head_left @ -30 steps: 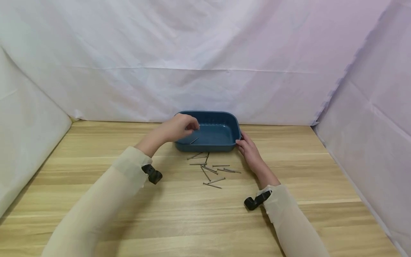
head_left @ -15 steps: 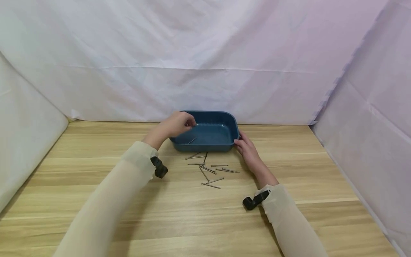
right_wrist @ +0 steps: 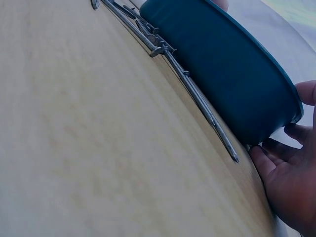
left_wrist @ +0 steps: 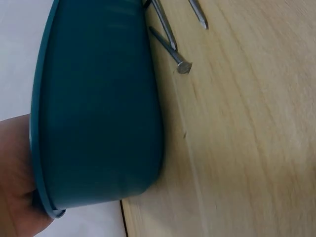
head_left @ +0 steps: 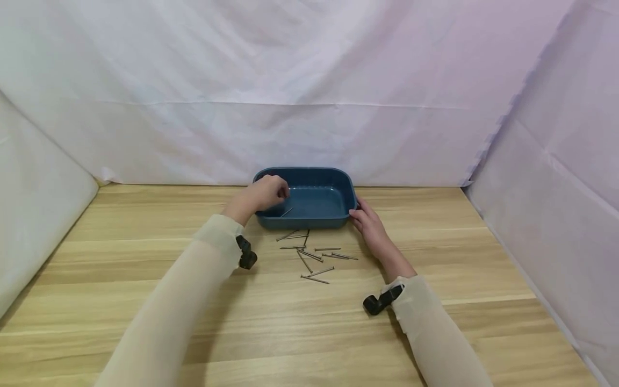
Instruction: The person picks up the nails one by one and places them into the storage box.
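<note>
We see a blue tray (head_left: 319, 200) on the far side of the wooden tabletop (head_left: 300, 322), close to the white cloth (head_left: 309, 80) behind it.

Our left hand (head_left: 263, 194) sits at the left end of the tray. Its fingers are curled over the rim. The left wrist view shows the hand (left_wrist: 15, 173) touching the tray's rim (left_wrist: 42, 148). We cannot tell if the fingers pinch anything small.

Our right hand (head_left: 367, 221) is at the right end of the tray. Its fingers touch the outside wall near the corner. In the right wrist view the fingers (right_wrist: 276, 163) lie loose beside the tray (right_wrist: 232, 79), and the thumb reaches up by the rim. It does not grab the tray.

One nail (head_left: 286, 212) lies inside the tray, near the left hand.

More nails (head_left: 311, 255) lie in a loose bunch on the tabletop, just in front of the tray and between our two arms. Some cross over each other. One of the nails (left_wrist: 170, 49) lies very close to the tray wall.

A small black camera is strapped on each wrist (head_left: 247, 253), over the pale sleeves (head_left: 184, 301).
</note>
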